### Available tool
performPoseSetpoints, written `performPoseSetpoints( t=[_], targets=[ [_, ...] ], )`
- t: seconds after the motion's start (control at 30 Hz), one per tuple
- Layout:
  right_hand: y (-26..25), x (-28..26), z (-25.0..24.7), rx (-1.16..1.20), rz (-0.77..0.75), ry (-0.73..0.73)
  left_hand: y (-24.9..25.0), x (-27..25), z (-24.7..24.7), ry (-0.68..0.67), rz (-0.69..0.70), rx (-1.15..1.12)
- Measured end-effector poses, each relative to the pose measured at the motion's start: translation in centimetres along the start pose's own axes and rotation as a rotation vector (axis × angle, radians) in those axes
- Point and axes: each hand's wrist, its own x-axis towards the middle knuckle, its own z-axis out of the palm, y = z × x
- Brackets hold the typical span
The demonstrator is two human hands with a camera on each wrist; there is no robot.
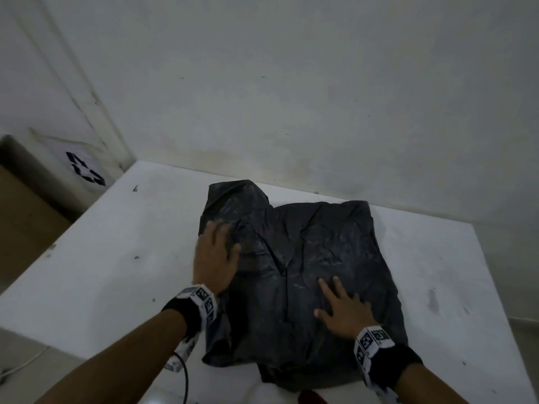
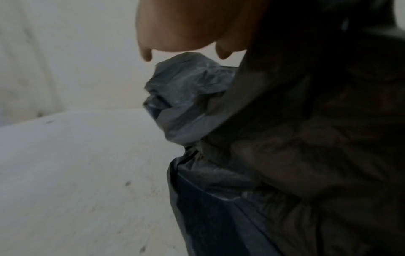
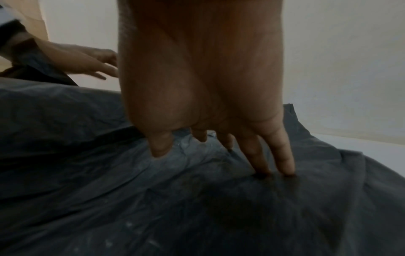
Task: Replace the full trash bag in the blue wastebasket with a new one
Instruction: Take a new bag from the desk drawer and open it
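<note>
On the white counter, against the wall:
Item: black crinkled plastic trash bag, lying flat and spread wide, creased all over, faint whitish smudges on its surface.
Bag position: middle to right part of the counter top, far edge near the wall, near edge close to the counter's front edge.
Bag far-left corner: bunched and raised off the counter, seen as a grey crumpled fold in the left wrist view.
Left hand: laid palm down on the bag's left side, fingers extended toward the raised corner; image there is blurred.
Left grip: spread and flat, nothing pinched as far as the head view shows.
Right hand: palm down on the bag's near-right part.
Right grip: fingers splayed and straight, tips pressing the plastic; thumb apart from the rest.
Wrists: each carries a black band with a white block of printed square markers.
Counter surface: white, with scattered dark specks and scuffs.
Left of counter: brown cardboard box and a white sheet printed with a black recycling symbol.
Backdrop: plain white wall, stained near the counter line.
</note>
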Motion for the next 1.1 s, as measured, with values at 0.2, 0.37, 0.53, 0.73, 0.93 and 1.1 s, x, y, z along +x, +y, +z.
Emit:
performPoseSetpoints(
  t=[0.2,0.37,0.53,0.73,0.93,1.1],
  targets=[
    [1.9,-0.2,1.0,-0.106,0.164,-0.046,2.0,-2.3,2.7,-1.042,0.088,0.224],
    [6.0,-0.4,-0.9,-0.123,0.287,-0.041,1.2,-3.1,3.4,-1.158,-0.060,0.573],
    [4.4,-1.8,0.7,-0.087,0.090,0.116,3.0,-2.8,3.7,-0.991,0.220,0.340],
    [5.0,-2.0,2.1,-0.104,0.234,0.076,4.4,-5.1,4.0,-1.101,0.423,0.250],
    [4.5,-4.0,1.8,-0.004,0.288,0.386,8.4,-7.9,5.1,-1.162,0.471,0.210],
    [6.2,-6.2,2.9,0.141,0.334,0.309,11.1,-8.8,7.1,-1.187,0.472,0.388]
  ],
)
